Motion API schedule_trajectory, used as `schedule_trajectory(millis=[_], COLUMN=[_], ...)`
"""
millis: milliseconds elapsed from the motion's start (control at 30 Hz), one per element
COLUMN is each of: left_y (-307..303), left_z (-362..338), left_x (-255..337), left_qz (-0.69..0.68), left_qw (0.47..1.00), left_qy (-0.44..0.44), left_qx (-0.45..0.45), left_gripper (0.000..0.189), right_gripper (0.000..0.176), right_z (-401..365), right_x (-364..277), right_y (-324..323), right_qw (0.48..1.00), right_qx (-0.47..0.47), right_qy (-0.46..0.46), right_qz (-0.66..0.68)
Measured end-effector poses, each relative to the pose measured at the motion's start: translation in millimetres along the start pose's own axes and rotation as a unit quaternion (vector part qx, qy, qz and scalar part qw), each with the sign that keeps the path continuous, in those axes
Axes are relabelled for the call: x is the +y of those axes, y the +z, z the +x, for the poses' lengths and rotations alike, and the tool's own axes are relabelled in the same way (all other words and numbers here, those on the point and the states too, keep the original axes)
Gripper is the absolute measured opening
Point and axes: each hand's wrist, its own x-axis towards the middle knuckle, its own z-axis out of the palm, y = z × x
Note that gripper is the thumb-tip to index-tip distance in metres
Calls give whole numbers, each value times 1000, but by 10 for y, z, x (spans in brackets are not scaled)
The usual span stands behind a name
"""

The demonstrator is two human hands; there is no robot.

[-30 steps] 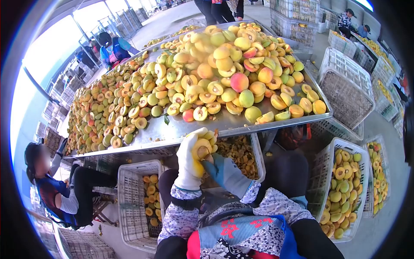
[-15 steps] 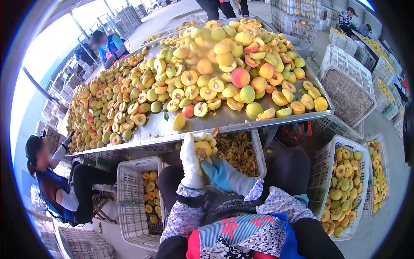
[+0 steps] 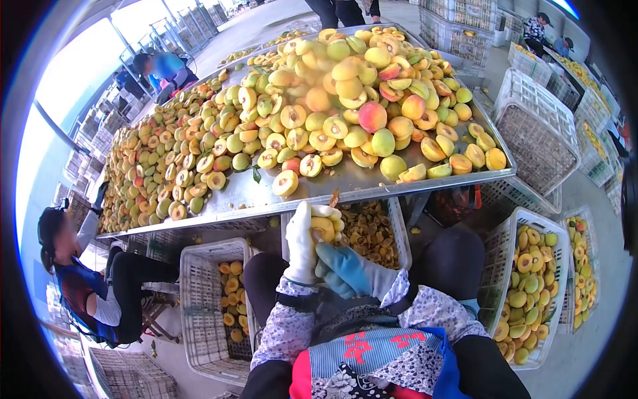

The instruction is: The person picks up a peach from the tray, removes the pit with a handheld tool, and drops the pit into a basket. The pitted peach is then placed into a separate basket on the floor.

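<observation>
My left hand (image 3: 303,243), in a white glove, is wrapped round a yellow peach half (image 3: 322,229) above a crate beneath the table edge. The fruit's cut side faces right and up. Just below it, my right hand (image 3: 344,270), in a blue and grey glove, is closed close to the left palm. Whatever its fingers hold is hidden. Past my hands, a heap of peach halves (image 3: 345,126) covers much of the metal table (image 3: 266,211). One loose peach half (image 3: 286,183) lies near the front edge, cut face showing.
Between my knees, a crate (image 3: 401,233) holds brownish scraps. Crates of peach halves stand at my left (image 3: 193,306) and right (image 3: 495,282). A seated person (image 3: 100,286) works at the table's left end; another person (image 3: 169,70) is farther back. Stacked crates (image 3: 537,126) stand right.
My right hand has drawn slightly down from the fruit. The loose half at the table edge has tipped, so its cut face now shows. The person at the back left has bent forward.
</observation>
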Motion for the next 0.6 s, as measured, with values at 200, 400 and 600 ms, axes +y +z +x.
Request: schedule_trajectory(millis=[200, 400, 600], left_y=[167, -207, -689], left_z=[-10, 74, -179], left_x=[84, 135, 502], left_qz=[-108, -112, -51], left_qw=[991, 993, 987], left_qy=[-57, 29, 76], left_qx=[-48, -2, 131], left_gripper=[50, 45, 36], right_gripper=[52, 50, 42], right_z=[-2, -90, 284], right_x=[85, -27, 450], right_y=[-187, -277, -436], right_qw=[939, 996, 859], right_qx=[-225, 46, 291], right_qy=[27, -15, -210], right_qz=[258, -78, -365])
